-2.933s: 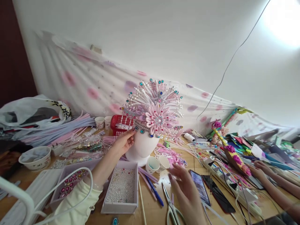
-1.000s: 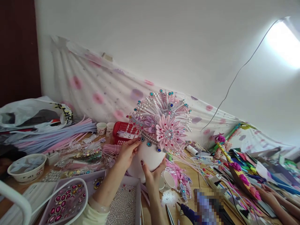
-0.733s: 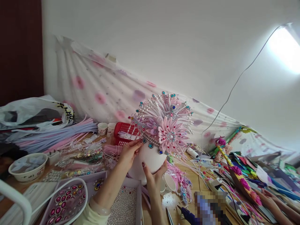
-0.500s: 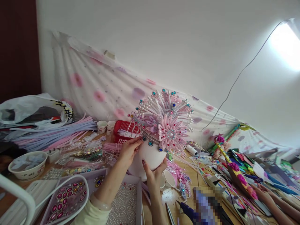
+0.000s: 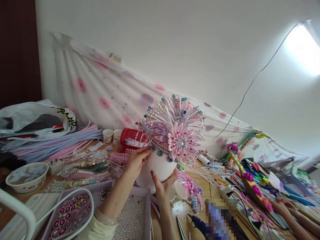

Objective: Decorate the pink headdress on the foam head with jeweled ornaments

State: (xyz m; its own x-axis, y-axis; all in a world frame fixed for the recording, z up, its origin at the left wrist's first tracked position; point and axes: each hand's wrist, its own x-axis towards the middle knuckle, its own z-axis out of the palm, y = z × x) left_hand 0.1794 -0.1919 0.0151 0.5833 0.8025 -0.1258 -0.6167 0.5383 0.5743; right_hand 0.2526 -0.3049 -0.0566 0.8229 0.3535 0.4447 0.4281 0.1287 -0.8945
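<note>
Steadying the head (image 5: 160,168) between our hands, we have the crown (image 5: 175,128) seated on its top, at mid-table. The crown's fan stands upright, tips pointing up and outward; the big flower (image 5: 182,142) faces us, turned slightly right. The band (image 5: 161,146) slopes down from left to right. The head's long axis runs from the crown down and somewhat left, its foot hidden. Our left hand (image 5: 137,161) has thumb and forefinger closed on the crown's lower left edge, at a gem. Our right hand (image 5: 163,190) is clamped on the head from below, thumb in front. The basket (image 5: 124,149) sits close behind the crown's left edge, the tray (image 5: 148,210) just left of our right wrist, and the cups (image 5: 180,190) right beside that hand. Above the crown, there is open room before the cloth (image 5: 102,104) and wall (image 5: 175,50).
</note>
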